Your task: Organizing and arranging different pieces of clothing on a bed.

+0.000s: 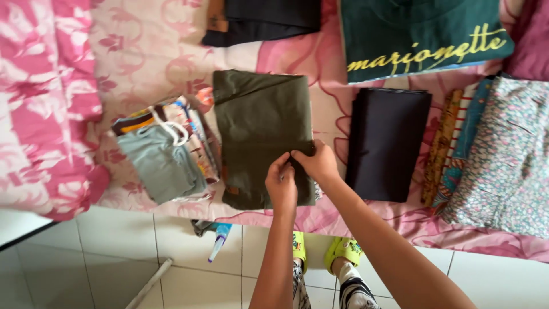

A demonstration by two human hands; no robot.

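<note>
A folded olive-green garment (257, 123) lies on the pink flowered bedspread (143, 51) in the middle of the view. My left hand (281, 186) and my right hand (317, 163) meet at its right edge, near the front. Both pinch the same fold of the olive cloth between fingers and thumb. My forearms reach in from the bottom edge.
Left of the olive garment sits a stack of small folded clothes with a grey piece (160, 160) on top. A folded black garment (386, 140) lies to the right, then patterned fabrics (497, 154). A dark green printed shirt (417, 37) and dark clothes (263, 20) lie behind. White floor tiles (114, 257) are below.
</note>
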